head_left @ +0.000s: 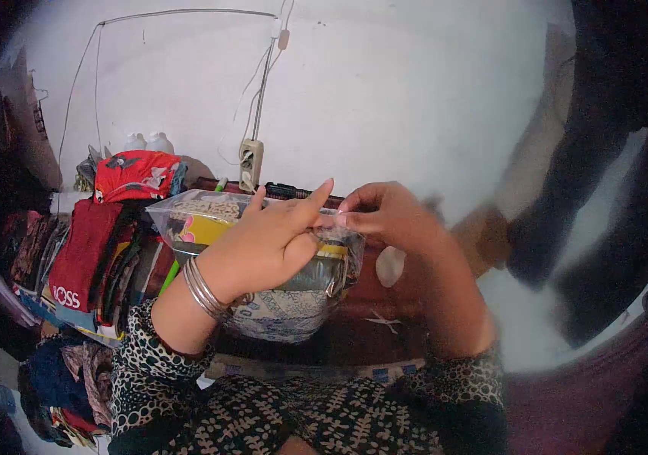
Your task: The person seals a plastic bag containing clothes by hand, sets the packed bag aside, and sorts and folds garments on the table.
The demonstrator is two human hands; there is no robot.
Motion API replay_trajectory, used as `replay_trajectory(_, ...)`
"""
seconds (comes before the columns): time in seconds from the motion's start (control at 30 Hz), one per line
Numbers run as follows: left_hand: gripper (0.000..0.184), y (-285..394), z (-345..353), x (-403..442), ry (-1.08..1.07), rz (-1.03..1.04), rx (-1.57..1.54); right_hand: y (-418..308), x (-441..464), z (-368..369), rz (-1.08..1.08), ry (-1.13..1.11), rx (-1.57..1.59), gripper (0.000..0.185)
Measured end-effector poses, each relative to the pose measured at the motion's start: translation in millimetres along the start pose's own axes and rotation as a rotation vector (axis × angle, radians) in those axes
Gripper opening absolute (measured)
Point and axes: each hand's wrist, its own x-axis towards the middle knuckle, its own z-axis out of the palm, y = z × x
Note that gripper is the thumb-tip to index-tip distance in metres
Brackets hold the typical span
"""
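A clear plastic bag (158,214) with folded patterned clothes (282,312) inside lies on a dark red surface in front of me. My left hand (275,239), with silver bangles at the wrist, reaches over the bag. Two of its fingers are raised and apart, while its thumb and index finger close at the bag's upper right edge. Opposite it, my right hand (385,214) pinches the same edge with thumb and fingertips. The fingertips of both hands nearly meet there, and the exact grip is partly hidden.
Stacked folded clothes (73,262) and a red printed cloth (138,174) lie to the left. Small scissors (385,322) and a pale oval piece (390,265) rest right of the bag. A power socket strip (250,163) stands against the wall.
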Motion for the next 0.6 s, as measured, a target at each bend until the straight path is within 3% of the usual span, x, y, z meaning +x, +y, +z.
replay_trajectory(0.6,0.063,-1,-1,1,0.021,0.057,0.044,17,-4,20,-0.066,0.207,-0.077,0.027)
